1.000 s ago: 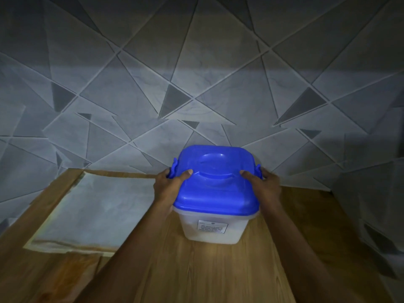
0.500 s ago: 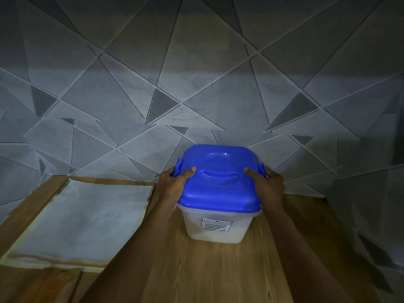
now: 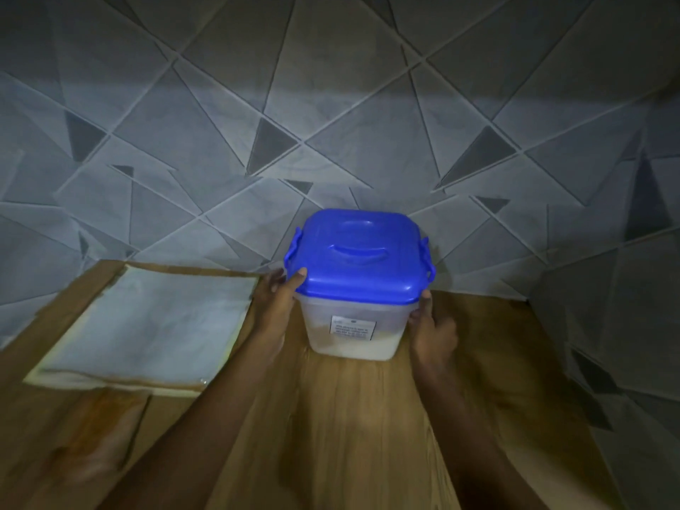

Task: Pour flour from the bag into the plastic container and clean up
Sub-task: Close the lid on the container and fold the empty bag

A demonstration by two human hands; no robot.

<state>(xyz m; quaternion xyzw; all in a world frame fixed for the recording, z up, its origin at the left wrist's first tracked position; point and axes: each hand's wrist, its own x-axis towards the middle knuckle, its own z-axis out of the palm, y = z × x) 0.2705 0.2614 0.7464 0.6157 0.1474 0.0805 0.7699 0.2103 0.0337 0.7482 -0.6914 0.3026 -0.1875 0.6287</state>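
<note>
You are looking at one flat pale sheet (image 3: pixel 147 325), lying on the left of the wooden worktop (image 3: pixel 349 417), and one plastic container (image 3: pixel 355 325) with one blue lid (image 3: pixel 358 255), sitting at the far edge by the tiled wall (image 3: pixel 331 104). Your left hand (image 3: pixel 276 300) is gripping its left side, thumb on the lid's rim. Your right hand (image 3: pixel 432 333) is clasping the right side. Nothing is blocking it.

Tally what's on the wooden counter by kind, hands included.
Plastic container with blue lid: 1
Flat pale sheet lying on the counter: 1
Hands on the container, left hand and right hand: 2
Total: 4
</note>
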